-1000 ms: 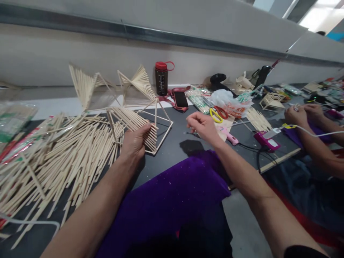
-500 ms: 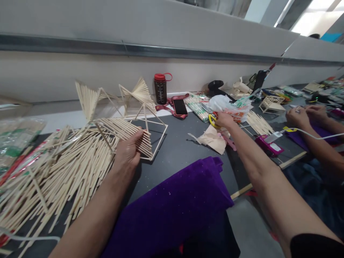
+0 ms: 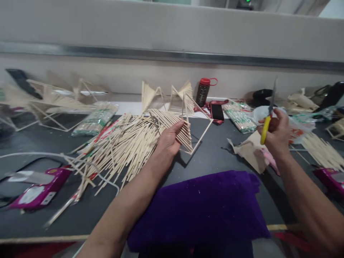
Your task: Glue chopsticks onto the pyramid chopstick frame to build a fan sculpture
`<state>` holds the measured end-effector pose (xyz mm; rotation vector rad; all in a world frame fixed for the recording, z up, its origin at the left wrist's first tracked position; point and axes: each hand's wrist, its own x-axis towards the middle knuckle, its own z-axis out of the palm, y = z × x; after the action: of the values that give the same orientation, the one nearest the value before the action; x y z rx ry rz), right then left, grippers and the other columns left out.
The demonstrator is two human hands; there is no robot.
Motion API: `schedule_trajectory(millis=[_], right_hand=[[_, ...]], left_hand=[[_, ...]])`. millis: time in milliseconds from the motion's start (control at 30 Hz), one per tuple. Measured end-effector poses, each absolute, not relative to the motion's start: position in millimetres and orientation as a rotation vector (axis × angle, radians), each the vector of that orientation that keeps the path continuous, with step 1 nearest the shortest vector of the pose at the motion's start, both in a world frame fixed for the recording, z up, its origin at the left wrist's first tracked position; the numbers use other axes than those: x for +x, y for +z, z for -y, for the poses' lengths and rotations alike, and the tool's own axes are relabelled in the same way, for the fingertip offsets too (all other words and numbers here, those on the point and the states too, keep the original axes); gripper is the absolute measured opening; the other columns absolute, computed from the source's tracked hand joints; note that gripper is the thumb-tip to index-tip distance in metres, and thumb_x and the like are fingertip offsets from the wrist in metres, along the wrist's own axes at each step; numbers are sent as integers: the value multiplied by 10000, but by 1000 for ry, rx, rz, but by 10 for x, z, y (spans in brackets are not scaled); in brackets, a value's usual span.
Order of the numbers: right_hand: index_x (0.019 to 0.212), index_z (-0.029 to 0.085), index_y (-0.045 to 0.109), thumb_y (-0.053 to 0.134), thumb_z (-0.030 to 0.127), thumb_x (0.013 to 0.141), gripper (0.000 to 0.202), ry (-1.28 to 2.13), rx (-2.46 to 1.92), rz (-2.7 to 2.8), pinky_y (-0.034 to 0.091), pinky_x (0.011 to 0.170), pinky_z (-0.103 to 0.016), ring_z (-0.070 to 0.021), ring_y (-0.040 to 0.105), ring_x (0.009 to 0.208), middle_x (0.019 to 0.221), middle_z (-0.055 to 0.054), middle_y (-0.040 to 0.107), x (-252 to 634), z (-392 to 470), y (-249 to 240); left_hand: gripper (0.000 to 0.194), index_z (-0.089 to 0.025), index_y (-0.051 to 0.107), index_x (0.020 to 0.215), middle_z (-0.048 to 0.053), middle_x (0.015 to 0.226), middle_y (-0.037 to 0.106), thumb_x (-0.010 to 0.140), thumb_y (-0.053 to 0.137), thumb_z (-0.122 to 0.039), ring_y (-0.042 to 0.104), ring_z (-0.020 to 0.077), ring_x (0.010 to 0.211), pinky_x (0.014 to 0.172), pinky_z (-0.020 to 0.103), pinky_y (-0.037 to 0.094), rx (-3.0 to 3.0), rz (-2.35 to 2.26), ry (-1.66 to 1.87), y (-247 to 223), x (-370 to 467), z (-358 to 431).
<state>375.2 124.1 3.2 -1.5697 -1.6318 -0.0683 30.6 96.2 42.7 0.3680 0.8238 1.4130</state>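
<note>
My left hand (image 3: 170, 139) is closed on a frame of thin wooden sticks (image 3: 176, 130), thumb on top of its slanted row of sticks. The frame's open square end juts out to the right. Raised at the right, my right hand (image 3: 276, 134) grips yellow-handled scissors (image 3: 265, 130), their blades pointing up. Below that hand lie a torn piece of brown paper (image 3: 251, 152) and a pink item (image 3: 270, 159). A big pile of loose wooden sticks (image 3: 129, 147) spreads to the left of the frame.
Two twisted stick models (image 3: 150, 96) stand by the wall, near a red-capped bottle (image 3: 203, 93) and a phone (image 3: 217, 111). Purple cloth (image 3: 201, 208) covers the front edge. Magenta power strips (image 3: 40, 190), a white cable (image 3: 91, 166) and bagged sticks (image 3: 240, 118) lie around.
My right hand has lifted the scissors off the table area by the plastic bag, blades now upward. The view has turned left. My left hand keeps its hold on the stick frame.
</note>
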Motion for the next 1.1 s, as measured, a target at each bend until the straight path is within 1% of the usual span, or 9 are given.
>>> schedule_trajectory(millis=[67, 100, 167, 233, 400, 500, 767, 1000, 1100], right_hand=[[1439, 275, 279, 612, 339, 816, 709, 36, -1229, 1581, 512, 698, -368, -235, 634, 899, 1096, -169, 603, 3438, -1098, 63], [1431, 301, 308, 640, 350, 791, 723, 54, -1130, 1556, 509, 672, -369, -230, 620, 873, 1109, -150, 580, 3271, -1033, 84], [1448, 338, 301, 667, 346, 752, 786, 67, -1049, 1595, 508, 650, -369, -213, 589, 824, 1091, -101, 548, 2951, -919, 137], [1472, 346, 272, 664, 306, 736, 835, 66, -1009, 1765, 510, 688, -384, -204, 562, 803, 1063, -72, 535, 2686, -829, 209], [1398, 293, 390, 648, 237, 679, 766, -176, -898, 2066, 472, 819, -443, -241, 530, 872, 1037, -73, 524, 2379, -719, 402], [1323, 263, 434, 656, 239, 645, 714, -265, -954, 2071, 465, 826, -448, -252, 539, 873, 1016, -74, 533, 2388, -681, 473], [1278, 211, 453, 670, 302, 661, 660, -525, -1099, 2130, 466, 808, -427, -275, 528, 899, 993, -93, 542, 2509, -486, 553], [1272, 164, 474, 650, 308, 696, 620, -577, -1142, 2161, 467, 819, -411, -272, 516, 923, 1003, -105, 543, 2447, -421, 531], [1273, 163, 482, 643, 301, 703, 608, -568, -1177, 2167, 467, 822, -402, -269, 521, 929, 1018, -109, 545, 2440, -407, 535]], left_hand=[[125, -145, 657, 698, 5, 615, 672, 775, 603, -63, 619, 90, 565, 648, 215, 522, 347, -772, 1420, 509, 306, -911], [123, -143, 657, 696, 3, 613, 672, 773, 606, -60, 617, 89, 562, 652, 218, 522, 335, -747, 1422, 549, 304, -886], [119, -140, 657, 697, 3, 612, 672, 772, 607, -62, 614, 90, 560, 650, 221, 522, 321, -707, 1420, 618, 299, -843], [100, -143, 657, 705, 4, 621, 674, 763, 622, -70, 620, 95, 570, 659, 224, 525, 335, -683, 1434, 674, 293, -815], [39, -159, 663, 727, 31, 672, 692, 755, 655, -132, 657, 143, 643, 683, 264, 541, 402, -665, 1428, 757, 311, -795], [27, -161, 680, 760, 41, 693, 701, 749, 664, -141, 668, 160, 653, 679, 286, 548, 416, -640, 1392, 772, 362, -777], [41, -87, 680, 755, 33, 644, 686, 716, 668, -78, 611, 102, 526, 564, 219, 518, 349, -554, 1312, 740, 526, -698], [111, -130, 674, 658, 26, 614, 684, 693, 620, -40, 615, 112, 541, 596, 229, 487, 376, -548, 1332, 683, 575, -698], [93, -127, 684, 656, 22, 631, 695, 667, 643, -44, 619, 112, 559, 609, 225, 490, 394, -521, 1345, 675, 587, -703]])
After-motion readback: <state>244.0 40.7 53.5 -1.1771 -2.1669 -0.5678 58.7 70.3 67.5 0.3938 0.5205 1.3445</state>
